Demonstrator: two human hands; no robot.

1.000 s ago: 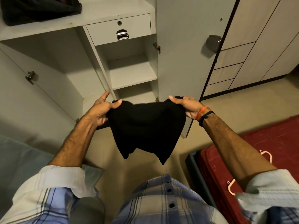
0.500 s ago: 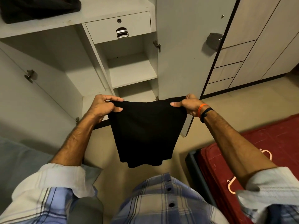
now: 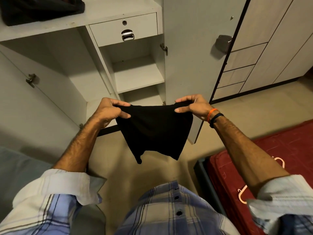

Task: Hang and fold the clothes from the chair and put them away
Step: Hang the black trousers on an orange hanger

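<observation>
Black knitted cloth garment (image 3: 155, 128) is hanging in mid-air at the centre of the frame, stretched between two hands, its upper edge running left to right and its body drooping towards the floor. The left hand (image 3: 110, 111) is pinching the upper left corner; the right hand (image 3: 193, 106) is pinching the upper right corner. Both are level and equally near the garment. The open grey wardrobe shelf (image 3: 138, 77) is lying directly above the garment in the frame, between the hands, so the coming stowing move judged likely is a forward reach. Count: one garment in hand, one dark bundle (image 3: 40, 9) at upper left, two pink hangers (image 3: 242, 194) on the red mattress (image 3: 288, 146) at lower right.
</observation>
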